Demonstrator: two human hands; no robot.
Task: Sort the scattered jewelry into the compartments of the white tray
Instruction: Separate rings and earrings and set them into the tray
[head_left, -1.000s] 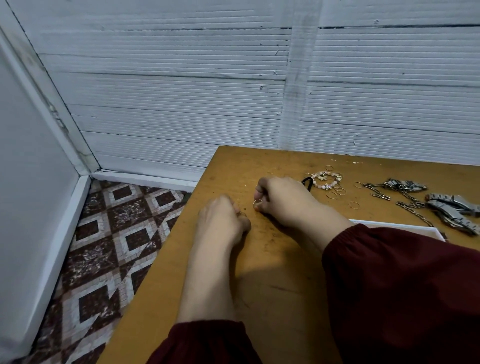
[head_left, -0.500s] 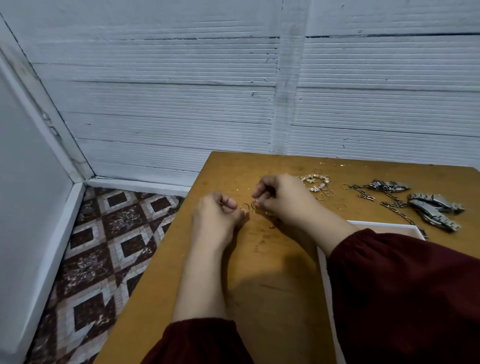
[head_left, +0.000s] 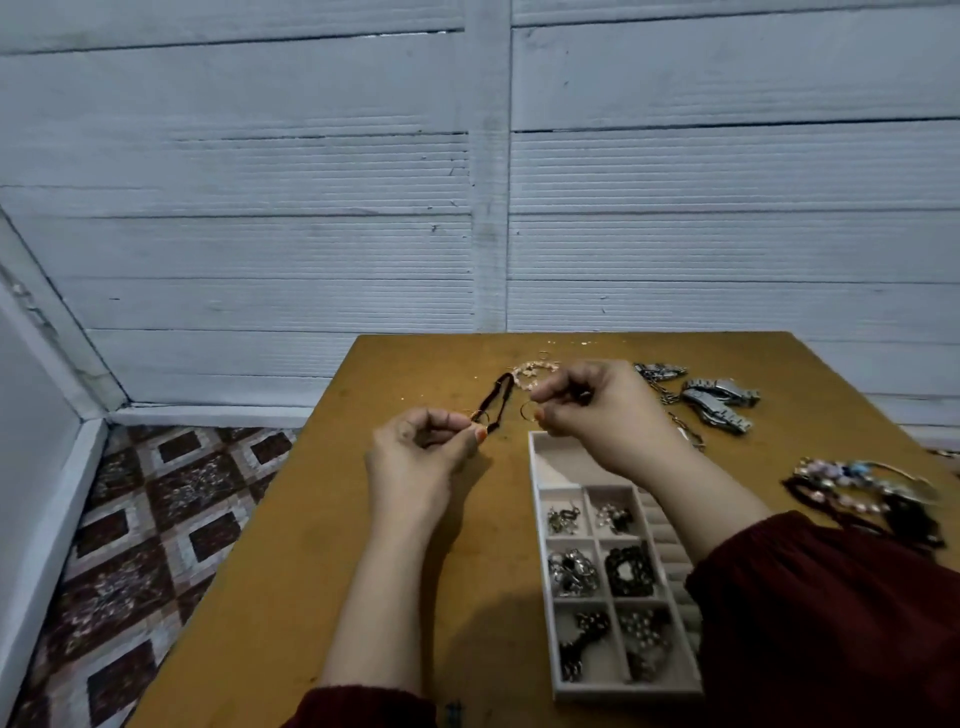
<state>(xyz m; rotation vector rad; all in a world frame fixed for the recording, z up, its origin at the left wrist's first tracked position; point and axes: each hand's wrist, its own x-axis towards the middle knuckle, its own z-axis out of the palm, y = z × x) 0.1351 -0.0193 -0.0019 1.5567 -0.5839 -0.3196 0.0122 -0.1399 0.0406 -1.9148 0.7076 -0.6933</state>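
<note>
Our left hand (head_left: 415, 457) pinches one gold hoop (head_left: 479, 415) and our right hand (head_left: 602, 410) pinches a second gold hoop (head_left: 528, 410). Both hang above the counter (head_left: 415, 374), just past the white tray's (head_left: 628, 692) far left corner. We judge them light, stiff, slippery wire, best nipped at the rim. Being round, they have no long axis, and their openings roughly face us.

The person wears a dark red, long-sleeved top. The left sleeve (head_left: 363, 709) shows only as a soft, rounded cuff at the near edge of the surface. The right sleeve (head_left: 831, 623) looks fuller, its cloth gathered into small folds at the cuff. Both sleeves end partway up the forearms, leaving the left hand (head_left: 415, 447) and right hand (head_left: 597, 410) bare. The thumbnails carry an orange tint.
</note>
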